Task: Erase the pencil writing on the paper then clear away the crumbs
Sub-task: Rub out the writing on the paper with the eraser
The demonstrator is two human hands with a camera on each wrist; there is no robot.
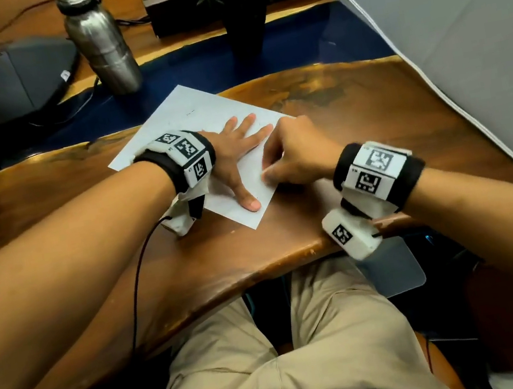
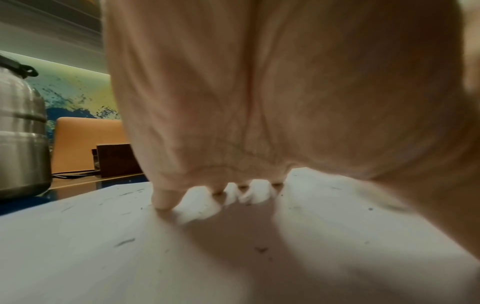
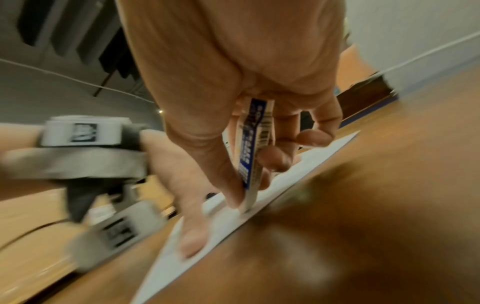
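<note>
On paper, both hands flat-and-pinching.

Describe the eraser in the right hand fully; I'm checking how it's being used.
The slim white block eraser wears a blue-and-white printed paper sleeve with a barcode. The right hand pinches it between thumb and fingers, standing nearly upright. Its bare white tip presses on the white paper sheet near the edge closest to that hand. From the head camera only a white sliver shows.
</note>
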